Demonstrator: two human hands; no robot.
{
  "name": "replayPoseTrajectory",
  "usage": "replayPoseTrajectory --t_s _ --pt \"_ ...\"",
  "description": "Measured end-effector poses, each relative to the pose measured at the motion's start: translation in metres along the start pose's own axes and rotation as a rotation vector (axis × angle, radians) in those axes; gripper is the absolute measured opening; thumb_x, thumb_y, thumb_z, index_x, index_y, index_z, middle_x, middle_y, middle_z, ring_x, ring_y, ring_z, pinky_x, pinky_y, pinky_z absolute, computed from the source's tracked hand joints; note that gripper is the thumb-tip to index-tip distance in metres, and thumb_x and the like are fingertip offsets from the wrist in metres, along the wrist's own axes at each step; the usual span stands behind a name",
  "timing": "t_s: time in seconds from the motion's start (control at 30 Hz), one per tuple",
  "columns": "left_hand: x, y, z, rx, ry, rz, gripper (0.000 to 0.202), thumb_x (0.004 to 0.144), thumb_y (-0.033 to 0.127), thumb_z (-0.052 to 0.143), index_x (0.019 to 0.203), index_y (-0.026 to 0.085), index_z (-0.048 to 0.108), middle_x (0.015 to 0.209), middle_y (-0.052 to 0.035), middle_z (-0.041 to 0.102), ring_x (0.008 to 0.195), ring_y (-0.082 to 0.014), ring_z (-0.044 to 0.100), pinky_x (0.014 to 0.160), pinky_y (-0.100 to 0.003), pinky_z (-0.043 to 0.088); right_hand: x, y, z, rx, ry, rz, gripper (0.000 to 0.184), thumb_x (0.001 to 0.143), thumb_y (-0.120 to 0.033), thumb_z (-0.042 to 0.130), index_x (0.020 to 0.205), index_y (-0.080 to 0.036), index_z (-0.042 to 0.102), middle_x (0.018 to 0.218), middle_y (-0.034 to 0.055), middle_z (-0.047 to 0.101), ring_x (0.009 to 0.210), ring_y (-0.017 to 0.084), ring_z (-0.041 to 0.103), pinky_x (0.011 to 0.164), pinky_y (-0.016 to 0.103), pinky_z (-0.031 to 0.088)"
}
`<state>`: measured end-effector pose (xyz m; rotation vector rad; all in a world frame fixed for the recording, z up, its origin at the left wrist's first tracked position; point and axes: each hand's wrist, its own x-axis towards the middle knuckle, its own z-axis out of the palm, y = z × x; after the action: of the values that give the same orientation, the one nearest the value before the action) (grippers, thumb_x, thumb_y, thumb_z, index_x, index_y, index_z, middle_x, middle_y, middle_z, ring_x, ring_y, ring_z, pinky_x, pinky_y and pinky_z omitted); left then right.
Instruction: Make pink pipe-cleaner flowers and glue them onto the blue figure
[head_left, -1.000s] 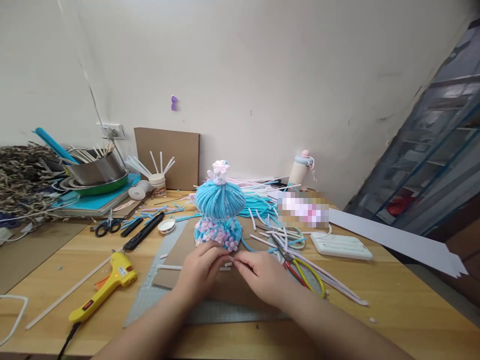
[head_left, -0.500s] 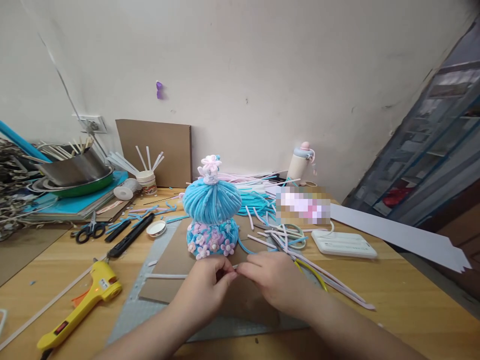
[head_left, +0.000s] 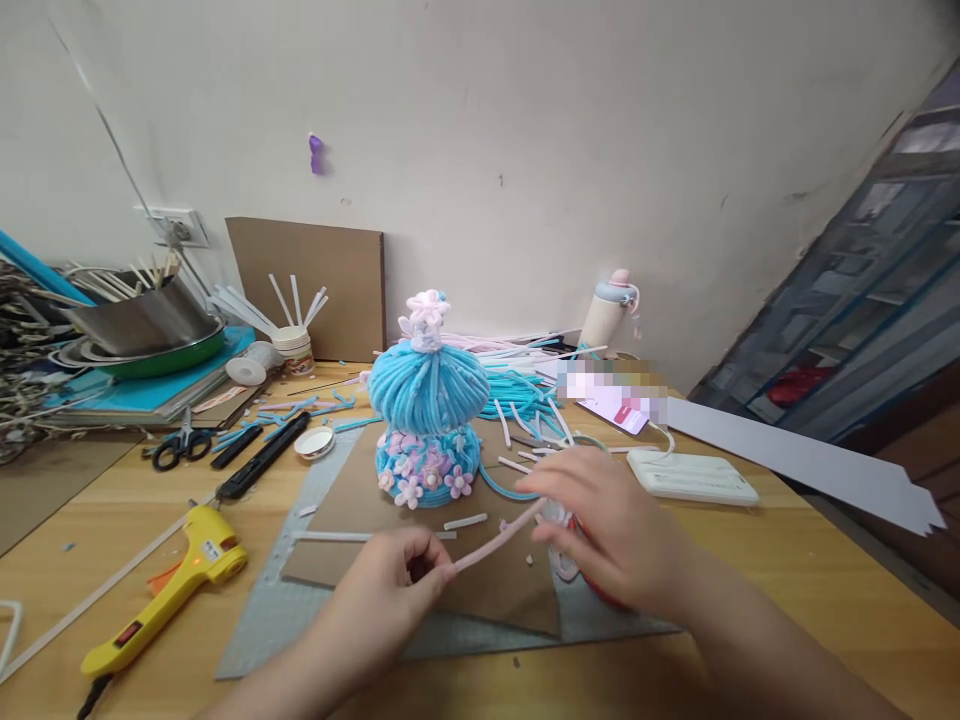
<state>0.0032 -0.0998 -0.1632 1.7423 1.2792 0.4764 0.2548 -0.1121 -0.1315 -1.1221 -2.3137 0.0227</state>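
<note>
My left hand (head_left: pixel 401 577) is closed in a pinch on one end of a pale pink pipe cleaner (head_left: pixel 491 545) above the cardboard sheet. The strip slants up to the fingers of my right hand (head_left: pixel 600 520). That hand's thumb and forefinger are apart, over a pale looped thing with red parts (head_left: pixel 564 560), partly hidden by the hand. I cannot tell whether the fingers touch it. Just beyond stands a blue pipe-cleaner figure (head_left: pixel 427 390), with a full round top and pink flowers around its base. A short white piece (head_left: pixel 465 521) lies before it.
A yellow glue gun (head_left: pixel 169 590) lies at left, with black scissors (head_left: pixel 182 448) and a black cutter (head_left: pixel 264 455) behind it. Under the work are a cardboard sheet (head_left: pixel 517 600) and a grey mat (head_left: pixel 255 640). Blue pipe cleaners (head_left: pixel 517 400), a phone and a white power bank (head_left: pixel 694 478) are at right.
My hands have moved apart. The right has gone right and its fingers have spread, leaving the pink pipe cleaner in view between the hands. The left hand still pinches its end.
</note>
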Motion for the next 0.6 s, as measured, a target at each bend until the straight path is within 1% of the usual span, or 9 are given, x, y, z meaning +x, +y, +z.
replayPoseTrajectory --t_s 0.07,0.13,0.2,0.33,0.4,0.43,0.5,0.57,0.6 --pt "0.000 0.004 -0.001 -0.045 -0.021 0.006 0.019 0.071 0.036 0.055 0.061 0.019 0.057 0.058 0.0011 0.053 0.056 -0.0147 0.045 0.051 -0.023 0.032 0.005 -0.008 0.009 -0.019 -0.154 -0.067 0.018 0.088 -0.025 0.053 0.103 -0.022 0.062 0.096 0.0074 0.066 0.091 0.022 0.057 0.081 0.036 0.039" --pt "-0.003 0.004 -0.003 -0.086 -0.050 -0.021 0.021 0.070 0.037 0.056 0.060 0.019 0.056 0.055 0.0022 0.050 0.053 -0.0134 0.043 0.048 -0.022 0.031 0.007 -0.006 0.018 -0.005 -0.224 -0.081 0.021 0.089 -0.015 0.045 0.088 -0.022 0.064 0.077 0.0033 0.066 0.073 0.017 0.056 0.069 0.031 0.038" --pt "-0.005 0.001 -0.006 -0.115 -0.079 -0.074 0.022 0.069 0.038 0.057 0.059 0.019 0.055 0.052 0.0038 0.047 0.049 -0.0118 0.040 0.046 -0.022 0.029 0.005 0.003 0.022 0.023 -0.242 -0.068 0.028 0.090 -0.011 0.041 0.084 -0.022 0.065 0.071 0.0024 0.065 0.067 0.016 0.054 0.063 0.029 0.035" --pt "-0.006 -0.007 -0.012 -0.144 -0.111 -0.150 0.023 0.069 0.040 0.056 0.061 0.019 0.054 0.049 0.0058 0.044 0.044 -0.0100 0.036 0.043 -0.021 0.026 -0.002 0.023 0.017 0.047 -0.225 -0.002 0.028 0.089 -0.012 0.042 0.083 -0.024 0.067 0.071 0.0016 0.066 0.069 0.016 0.056 0.065 0.029 0.034" --pt "-0.001 -0.006 -0.014 -0.139 -0.100 -0.131 0.024 0.068 0.041 0.056 0.061 0.019 0.054 0.049 0.0055 0.044 0.045 -0.0102 0.037 0.043 -0.021 0.027 -0.003 0.031 0.009 0.013 -0.166 0.057 0.024 0.089 -0.016 0.045 0.081 -0.023 0.066 0.071 0.0018 0.066 0.069 0.017 0.056 0.065 0.029 0.035" --pt "0.002 -0.003 -0.015 -0.138 -0.092 -0.113 0.024 0.068 0.042 0.056 0.061 0.019 0.054 0.049 0.0055 0.044 0.045 -0.0104 0.037 0.043 -0.022 0.027 -0.002 0.033 0.004 -0.010 -0.094 0.096 0.022 0.089 -0.018 0.045 0.081 -0.022 0.065 0.071 0.0023 0.065 0.069 0.017 0.055 0.065 0.029 0.035" --pt "0.010 0.004 -0.015 -0.136 -0.073 -0.081 0.025 0.068 0.043 0.055 0.062 0.019 0.053 0.047 0.0058 0.044 0.044 -0.0106 0.038 0.043 -0.022 0.028 0.001 0.032 -0.006 -0.035 0.127 0.169 0.020 0.091 -0.019 0.044 0.083 -0.020 0.063 0.076 0.0040 0.065 0.073 0.018 0.056 0.067 0.030 0.037" --pt "0.018 0.012 -0.013 -0.127 -0.057 -0.061 0.023 0.068 0.042 0.054 0.063 0.020 0.052 0.047 0.0060 0.044 0.044 -0.0112 0.040 0.043 -0.022 0.028 0.008 0.022 -0.010 -0.028 0.317 0.157 0.017 0.091 -0.019 0.044 0.089 -0.019 0.061 0.083 0.0060 0.064 0.081 0.019 0.056 0.073 0.031 0.039" --pt "0.022 0.015 -0.010 -0.125 -0.054 -0.051 0.022 0.068 0.041 0.054 0.063 0.020 0.052 0.047 0.0059 0.045 0.044 -0.0115 0.042 0.044 -0.022 0.028 0.011 0.015 -0.009 -0.019 0.334 0.109 0.015 0.090 -0.020 0.045 0.093 -0.019 0.060 0.088 0.0069 0.064 0.086 0.020 0.056 0.077 0.033 0.039"
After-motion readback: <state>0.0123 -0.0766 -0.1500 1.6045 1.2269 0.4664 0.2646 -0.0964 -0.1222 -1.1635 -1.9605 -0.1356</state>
